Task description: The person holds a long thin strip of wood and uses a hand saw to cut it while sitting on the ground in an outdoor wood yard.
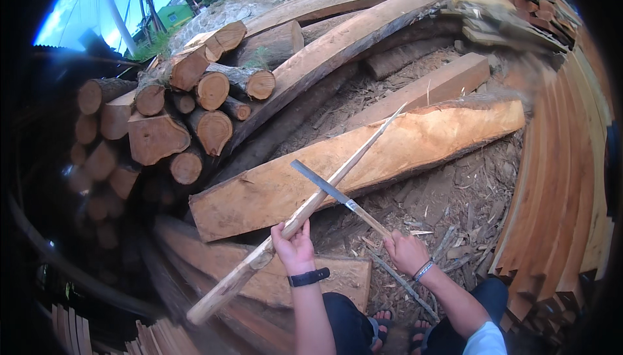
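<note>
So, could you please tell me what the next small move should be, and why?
Perhaps settle the grey blade against the pole gently: the right hand grips its handle, the blade crosses the pole, and the left hand holds the pole near that crossing.

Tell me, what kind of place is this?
It looks like an outdoor wood yard. You can see a pile of cut logs, long planks stacked on the right, and a saw in the person's right hand.
</note>
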Motion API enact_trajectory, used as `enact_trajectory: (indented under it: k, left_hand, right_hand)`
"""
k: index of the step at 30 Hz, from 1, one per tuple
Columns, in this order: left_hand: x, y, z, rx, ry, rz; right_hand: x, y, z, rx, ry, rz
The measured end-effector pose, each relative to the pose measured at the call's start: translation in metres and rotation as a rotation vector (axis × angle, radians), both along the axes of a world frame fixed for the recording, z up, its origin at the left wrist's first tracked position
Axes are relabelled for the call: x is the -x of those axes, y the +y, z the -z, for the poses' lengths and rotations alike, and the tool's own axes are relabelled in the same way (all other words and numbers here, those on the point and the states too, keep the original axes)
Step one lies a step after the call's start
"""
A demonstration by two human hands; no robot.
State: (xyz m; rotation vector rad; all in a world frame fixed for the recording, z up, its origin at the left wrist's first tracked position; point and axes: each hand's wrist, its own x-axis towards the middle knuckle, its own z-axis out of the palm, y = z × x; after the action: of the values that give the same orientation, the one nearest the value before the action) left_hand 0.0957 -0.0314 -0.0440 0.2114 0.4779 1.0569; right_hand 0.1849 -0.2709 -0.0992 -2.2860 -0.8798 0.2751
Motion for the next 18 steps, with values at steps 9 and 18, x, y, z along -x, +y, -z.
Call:
enact_trajectory:
  k: [9,18]
  left_hand:
    - [0.002,0.007,0.003,-0.020,0.005,-0.036]
    - [0.006,0.008,-0.004,-0.040,-0.046,0.004]
  right_hand:
    - [-0.014,-0.002,0.013,-0.014,0.012,0.082]
    - [-0.001,0.000,0.012,-0.044,0.023,0.056]
